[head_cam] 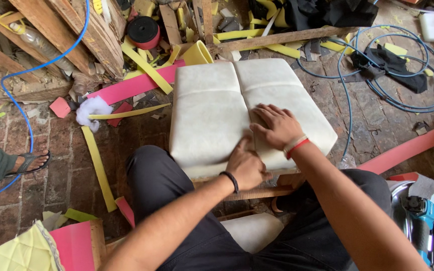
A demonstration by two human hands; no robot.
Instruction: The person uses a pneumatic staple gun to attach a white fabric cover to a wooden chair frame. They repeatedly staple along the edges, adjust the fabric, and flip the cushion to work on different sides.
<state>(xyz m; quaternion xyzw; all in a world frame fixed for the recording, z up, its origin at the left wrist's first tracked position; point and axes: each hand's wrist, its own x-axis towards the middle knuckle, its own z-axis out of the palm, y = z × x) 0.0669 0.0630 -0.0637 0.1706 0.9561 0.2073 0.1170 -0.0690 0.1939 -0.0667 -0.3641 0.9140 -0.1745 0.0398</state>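
Right hand [276, 126] is lying flat, fingers spread, no grip, pressing the off-white square upholstered cushion [212, 108] beside its centre seam. Left hand [246, 165], just nearer the body, is loosely curled w/ thumb pushing into the seam; not clamping anything. Cushion's resting on a wooden frame [257, 193] btwn the knees. Judgement: keeping the palm flat while the thumb's tucking should avoid wrinkles. Blue hose [350, 100] lying farther right.

Your cushion [227, 110] is off-white with crossed seams. Your left wrist wears a black band [231, 179], your right a red and white one [296, 145]. Yellow and pink foam strips [136, 85] litter the reddish brick floor [66, 165]; the hose [350, 100] is blue.
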